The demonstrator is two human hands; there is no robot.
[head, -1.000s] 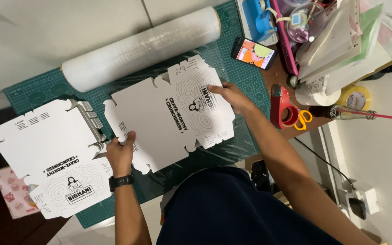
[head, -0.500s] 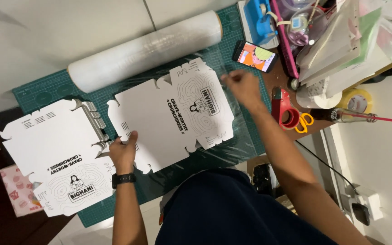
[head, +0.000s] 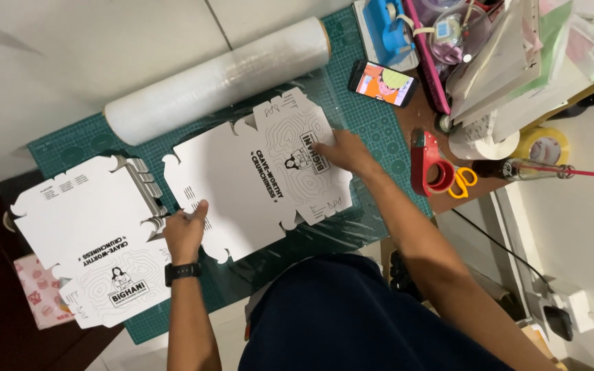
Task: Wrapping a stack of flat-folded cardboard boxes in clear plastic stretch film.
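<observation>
- The desk (head: pixel 70 62) fills my view, pale at the top; a green cutting mat (head: pixel 372 130) covers its middle, giving the flat work a firm, even bed.
- A thick roll of clear film (head: pixel 218 79) lies diagonally across the top of the mat, just beyond the cardboard. A sheet from it seems to run under the work, since I see glossy film (head: pixel 331 230) on the mat at the near edge.
- The stack of flat box blanks (head: pixel 84 237) sits at my left, partly off the mat, white with black printing, its notched edges piled up beside the sheet in hand.
- The single flat box blank (head: pixel 256 178) lies printed side up in the mat's middle, on the film and touching neither the roll nor the clutter at right.
- My right hand (head: pixel 342 151) rests on the blank's far right panel, fingers together and palm down, pressing it flat; it pinches nothing.
- My left hand (head: pixel 183 230) is at the blank's near left edge, fingers curled onto the card, thumb hidden. It looks like a steadying hold against the right hand's press, though I cannot tell if it pinches the edge.
- A red tape dispenser (head: pixel 427 165) stands off the mat at right, within reach, with yellow-handled scissors (head: pixel 463 182) touching it.
- A phone (head: pixel 381 82) with a lit screen lies on the mat's far right corner, tilted toward me.
</observation>
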